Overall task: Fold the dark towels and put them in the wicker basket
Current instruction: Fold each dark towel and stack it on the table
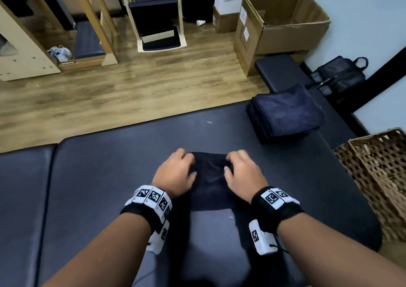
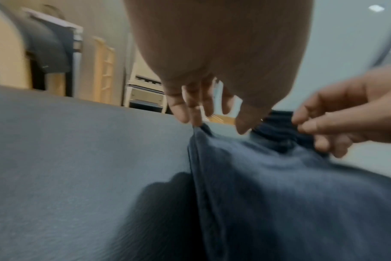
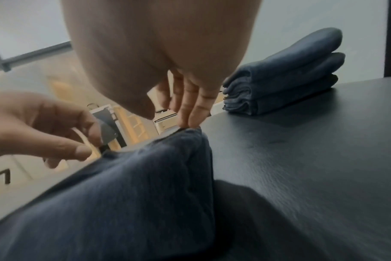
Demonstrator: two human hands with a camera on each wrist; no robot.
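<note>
Dark, soft cloth gives little warning before it slips, so watch your two corner holds. Your left hand (image 1: 175, 172) pinches the far-left corner of the dark towel (image 1: 211, 183) between fingertips (image 2: 195, 116) and thumb, and your right hand (image 1: 241, 172) pinches the far-right corner the same way. Both holds look shallow, just at the hem. If one corner drops, I'd expect the fold to skew and the edges to end up uneven. The near end appears to trail off the tabletop (image 1: 109, 177) toward you at 6 o'clock; its weight could drag the cloth back as you lift.

That towel lies between your wrists at the centre of the tabletop, navy to nearly black, limp, with a stitched hem and a sagging ripple between your hands. A stack of folded towels (image 1: 285, 115) sits well apart at 2 o'clock, and the wicker basket (image 1: 377, 177) stands beside the tabletop at 3 o'clock. Reaching across could brush that stack.
</note>
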